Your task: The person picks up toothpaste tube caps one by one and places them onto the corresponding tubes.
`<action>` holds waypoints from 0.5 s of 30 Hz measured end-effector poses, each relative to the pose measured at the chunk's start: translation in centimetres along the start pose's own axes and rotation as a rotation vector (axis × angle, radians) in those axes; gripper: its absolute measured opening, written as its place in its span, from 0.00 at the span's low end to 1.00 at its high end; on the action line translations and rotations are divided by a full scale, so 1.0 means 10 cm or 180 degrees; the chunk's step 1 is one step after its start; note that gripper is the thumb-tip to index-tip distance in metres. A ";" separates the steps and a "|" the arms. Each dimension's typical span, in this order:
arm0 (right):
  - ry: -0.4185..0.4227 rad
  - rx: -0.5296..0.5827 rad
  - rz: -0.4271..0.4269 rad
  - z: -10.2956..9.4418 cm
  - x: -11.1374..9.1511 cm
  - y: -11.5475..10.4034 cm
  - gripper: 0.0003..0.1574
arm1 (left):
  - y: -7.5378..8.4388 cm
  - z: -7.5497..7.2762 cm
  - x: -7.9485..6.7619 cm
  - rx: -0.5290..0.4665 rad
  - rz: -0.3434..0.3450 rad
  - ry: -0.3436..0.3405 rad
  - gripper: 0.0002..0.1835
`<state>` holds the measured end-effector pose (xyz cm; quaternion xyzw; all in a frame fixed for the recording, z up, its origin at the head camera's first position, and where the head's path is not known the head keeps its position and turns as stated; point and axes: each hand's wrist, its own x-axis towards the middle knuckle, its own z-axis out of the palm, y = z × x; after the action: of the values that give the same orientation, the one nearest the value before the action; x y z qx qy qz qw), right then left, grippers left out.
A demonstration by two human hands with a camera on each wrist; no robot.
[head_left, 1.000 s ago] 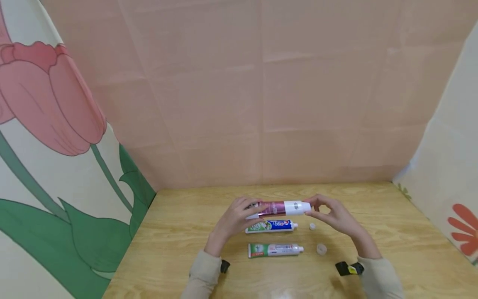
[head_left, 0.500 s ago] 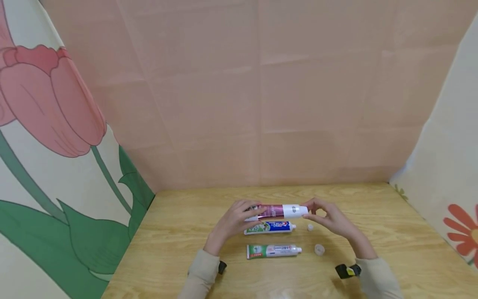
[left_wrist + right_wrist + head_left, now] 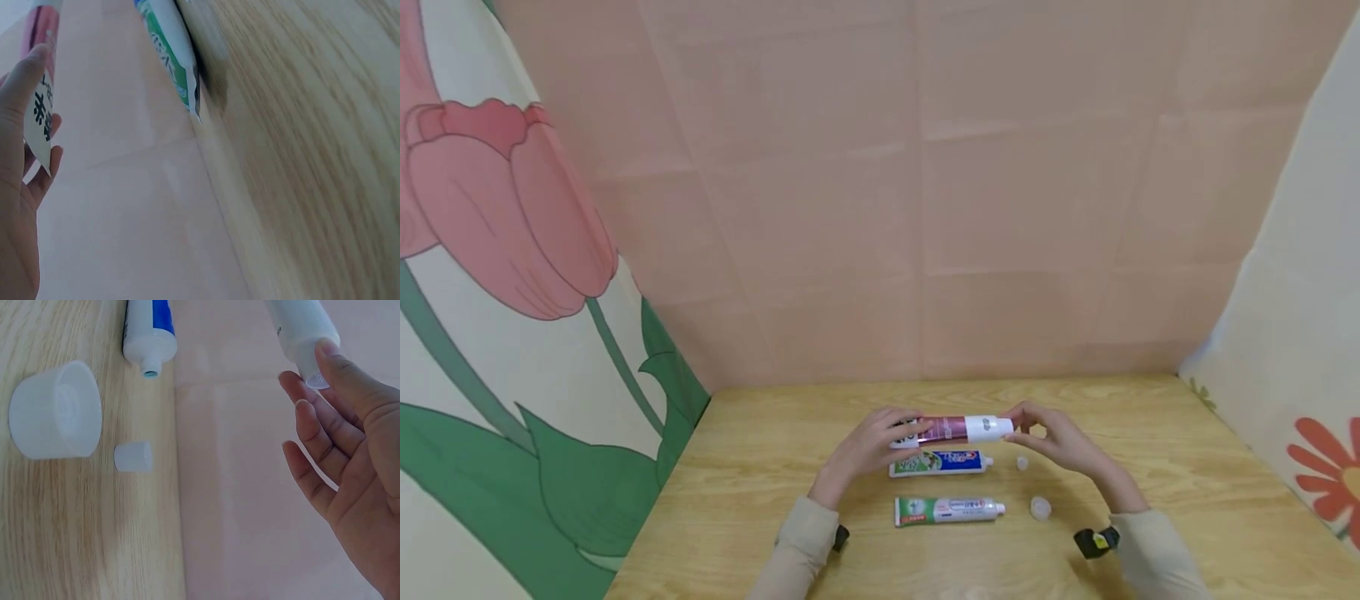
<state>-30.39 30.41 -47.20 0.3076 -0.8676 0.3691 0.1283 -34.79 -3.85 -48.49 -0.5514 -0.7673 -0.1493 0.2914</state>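
The pink and white tube (image 3: 951, 428) hangs level between the two hands, lifted off the table (image 3: 760, 483). The left hand (image 3: 868, 442) grips it at the flat tail end, thumb and fingers closed about the printed body. At the other end the right hand (image 3: 1060, 437) pinches the tube's white cap (image 3: 1006, 427) between thumb and finger, its other fingers loosely bent and clear of it. The step in hand looks like turning that cap (whether it sits tight or loose on its thread does not show).

To turn it cleanly, the left hand should act as a steady clamp and the right should do all the rolling, with the cap kept in line with the tube. Some restraint on the left seems wise, since a hard squeeze on a soft body could push paste out at the neck. A shallow pinch on a smooth cap may slip, so a second finger behind it would help.

Just on the person's side of the left hand lies the blue and green tube (image 3: 951, 462), its nozzle bare; nearer the person is the green and white tube (image 3: 955, 509). Below the right hand stand a small cap (image 3: 133, 456) and a larger cap (image 3: 56, 412), both worth keeping clear of that wrist.
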 end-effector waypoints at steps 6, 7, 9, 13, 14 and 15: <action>-0.0070 -0.0004 -0.0063 0.02 0.03 0.07 0.14 | -0.05 0.03 0.01 -0.0124 -0.0127 -0.0158 0.29; -0.0085 -0.0005 -0.0087 0.02 0.04 0.09 0.14 | -0.06 0.04 0.01 -0.0140 -0.0157 -0.0198 0.28; -0.0126 -0.0016 -0.0113 0.02 0.07 0.12 0.13 | -0.09 0.04 0.02 -0.0181 -0.0225 -0.0280 0.28; -0.0190 -0.0062 -0.0038 0.02 0.11 0.16 0.13 | -0.13 0.06 0.03 -0.0188 -0.0270 -0.0398 0.28; -0.0212 -0.0083 -0.0013 0.01 0.12 0.13 0.13 | -0.14 0.06 0.03 -0.0198 -0.0279 -0.0413 0.28; -0.0224 -0.0102 0.0014 0.00 0.13 0.08 0.13 | -0.14 0.06 0.03 -0.0192 -0.0283 -0.0430 0.28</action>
<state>-31.86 30.31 -47.04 0.3164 -0.8780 0.3444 0.1018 -36.37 -3.75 -48.66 -0.5341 -0.8041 -0.1475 0.2154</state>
